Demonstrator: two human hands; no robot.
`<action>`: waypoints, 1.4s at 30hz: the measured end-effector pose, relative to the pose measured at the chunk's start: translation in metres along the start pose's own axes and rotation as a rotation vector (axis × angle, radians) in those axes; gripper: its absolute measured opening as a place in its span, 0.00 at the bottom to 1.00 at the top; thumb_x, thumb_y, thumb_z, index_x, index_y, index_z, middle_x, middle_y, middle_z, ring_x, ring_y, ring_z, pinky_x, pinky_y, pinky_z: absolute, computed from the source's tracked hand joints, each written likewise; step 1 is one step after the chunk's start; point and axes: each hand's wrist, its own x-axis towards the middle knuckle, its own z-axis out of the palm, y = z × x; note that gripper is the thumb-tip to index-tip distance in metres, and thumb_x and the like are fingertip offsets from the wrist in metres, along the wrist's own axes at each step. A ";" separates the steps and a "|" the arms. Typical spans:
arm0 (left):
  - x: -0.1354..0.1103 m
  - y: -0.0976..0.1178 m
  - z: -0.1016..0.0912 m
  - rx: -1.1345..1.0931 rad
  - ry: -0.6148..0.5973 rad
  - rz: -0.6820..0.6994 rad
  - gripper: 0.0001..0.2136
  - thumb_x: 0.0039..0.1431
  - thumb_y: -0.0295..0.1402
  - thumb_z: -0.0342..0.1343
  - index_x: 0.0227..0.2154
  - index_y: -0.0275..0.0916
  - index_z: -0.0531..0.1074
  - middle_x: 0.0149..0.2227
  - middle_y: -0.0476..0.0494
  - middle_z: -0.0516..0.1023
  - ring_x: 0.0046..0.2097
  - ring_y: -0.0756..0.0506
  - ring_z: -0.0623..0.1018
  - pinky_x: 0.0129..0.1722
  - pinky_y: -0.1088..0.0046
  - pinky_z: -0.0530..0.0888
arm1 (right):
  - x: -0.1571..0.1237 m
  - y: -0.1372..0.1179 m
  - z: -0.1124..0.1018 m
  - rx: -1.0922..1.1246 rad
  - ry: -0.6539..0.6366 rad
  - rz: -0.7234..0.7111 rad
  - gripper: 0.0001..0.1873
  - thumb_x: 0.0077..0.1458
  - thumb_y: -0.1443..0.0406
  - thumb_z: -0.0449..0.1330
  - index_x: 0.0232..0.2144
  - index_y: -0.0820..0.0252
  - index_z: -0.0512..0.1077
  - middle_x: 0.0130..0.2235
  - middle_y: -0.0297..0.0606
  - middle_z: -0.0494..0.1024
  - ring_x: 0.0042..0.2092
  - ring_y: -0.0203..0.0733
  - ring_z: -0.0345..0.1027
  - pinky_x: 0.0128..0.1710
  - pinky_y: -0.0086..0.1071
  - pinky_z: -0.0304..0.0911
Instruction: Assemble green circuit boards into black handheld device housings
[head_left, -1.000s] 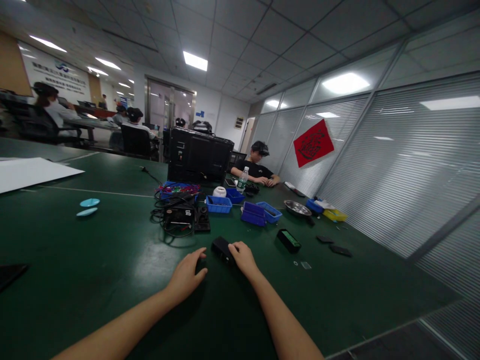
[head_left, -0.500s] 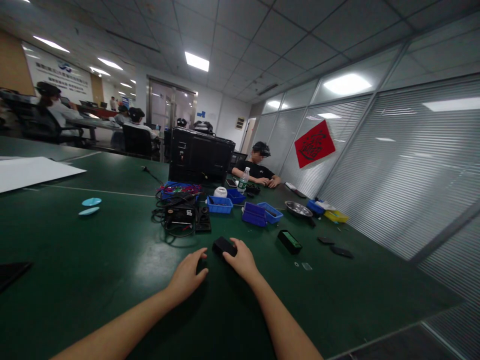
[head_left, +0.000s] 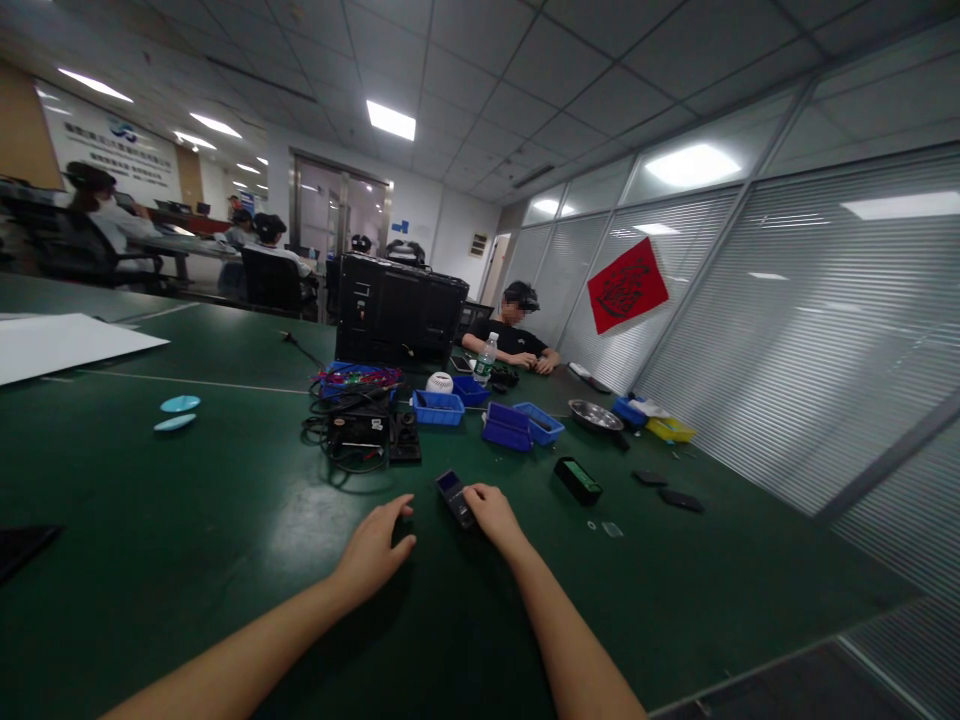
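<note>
Right hand (head_left: 491, 512) pinching near end of small dark device (head_left: 452, 492); left hand (head_left: 371, 558) loosely open, empty, resting on green table (head_left: 187, 520).

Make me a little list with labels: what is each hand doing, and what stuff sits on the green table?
Left hand: open, resting on the green table.
Right hand: fingers hold the near end of a small dark device.
Nearby: black box with a green top, tangled cables, blue bins.
Other people: one person seated at the far end.
</note>
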 end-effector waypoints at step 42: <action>-0.003 0.004 0.003 0.338 0.222 0.229 0.23 0.47 0.30 0.54 0.49 0.48 0.63 0.59 0.45 0.53 0.58 0.38 0.57 0.54 0.56 0.60 | -0.007 -0.020 0.065 0.556 -0.196 -0.329 0.17 0.50 0.64 0.50 0.42 0.62 0.67 0.25 0.30 0.68 0.18 0.27 0.58 0.19 0.24 0.58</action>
